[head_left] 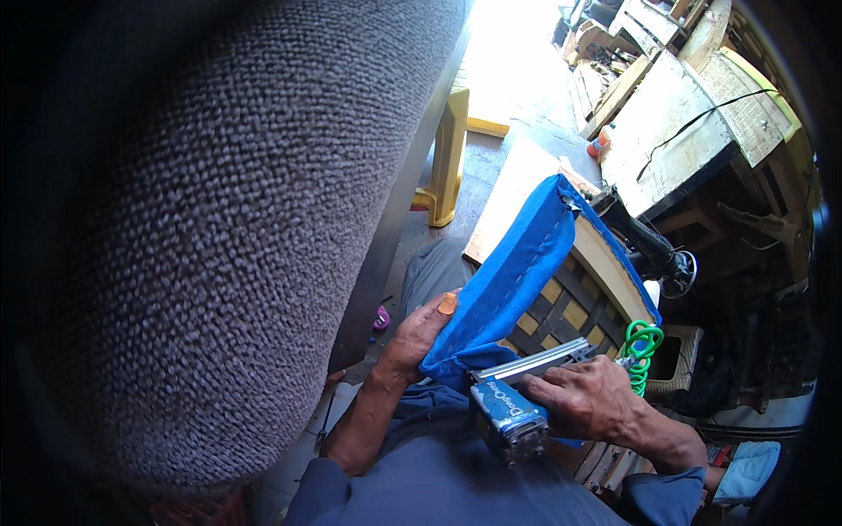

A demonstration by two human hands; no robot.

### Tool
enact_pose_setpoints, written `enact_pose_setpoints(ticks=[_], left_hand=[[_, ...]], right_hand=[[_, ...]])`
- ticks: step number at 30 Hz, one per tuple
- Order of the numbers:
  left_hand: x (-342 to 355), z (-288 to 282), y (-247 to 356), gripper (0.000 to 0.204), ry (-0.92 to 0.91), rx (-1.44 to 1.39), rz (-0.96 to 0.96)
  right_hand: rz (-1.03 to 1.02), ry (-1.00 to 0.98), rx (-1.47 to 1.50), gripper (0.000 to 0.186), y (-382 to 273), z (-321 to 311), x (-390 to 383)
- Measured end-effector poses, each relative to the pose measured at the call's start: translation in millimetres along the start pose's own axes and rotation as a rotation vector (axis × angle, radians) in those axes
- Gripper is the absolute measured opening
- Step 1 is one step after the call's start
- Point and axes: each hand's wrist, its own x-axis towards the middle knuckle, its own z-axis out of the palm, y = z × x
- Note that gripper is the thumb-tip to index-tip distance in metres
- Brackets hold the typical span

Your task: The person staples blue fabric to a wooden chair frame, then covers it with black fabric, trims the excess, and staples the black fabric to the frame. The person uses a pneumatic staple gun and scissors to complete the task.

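A wooden frame with blue fabric (517, 272) folded over its edges leans tilted before me, its underside up. Dark webbing straps (561, 302) cross inside it, and a line of staples or stitches runs along the blue cloth. My left hand (417, 337) grips the frame's near left edge, the thumb lying on the fabric. In my right hand (592, 399) is a blue pneumatic staple gun (509, 412), its metal magazine lying across the frame's near side. A coiled green air hose (645, 351) rises beside my right wrist. The gun's tip against the frame is hard to make out.
A large grey woven-upholstered piece (254, 237) fills the left side, close by. Beyond it stands a yellow plastic stool (449, 167). At the upper right are a worn white board (658, 131), an orange bottle (600, 142) and scrap wood (605, 70). A shiny black object (645, 237) stands behind the frame.
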Motion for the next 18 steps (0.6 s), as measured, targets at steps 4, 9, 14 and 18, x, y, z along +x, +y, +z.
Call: enact_pose_setpoints(ticks=[4,9,14,18], left_hand=[[2,1,2,0.058,0.008,-0.021,-0.039],[-3,4,1,0.058,0.085,0.031,0.015],[0,-1,0,0.056,0.107,0.070,0.002],[-3,3,1,0.051,0.127,0.151,0.024]], right_hand=[[-0.114,0.082,-0.034,0.052,-4,0,-2],[0.014,0.032,0.008,0.037,-3,0,9],[0.001,0.043,0.011,0.039,1,-3,4],[-0.047,0.065,0.041,0.041,-2,2,11]])
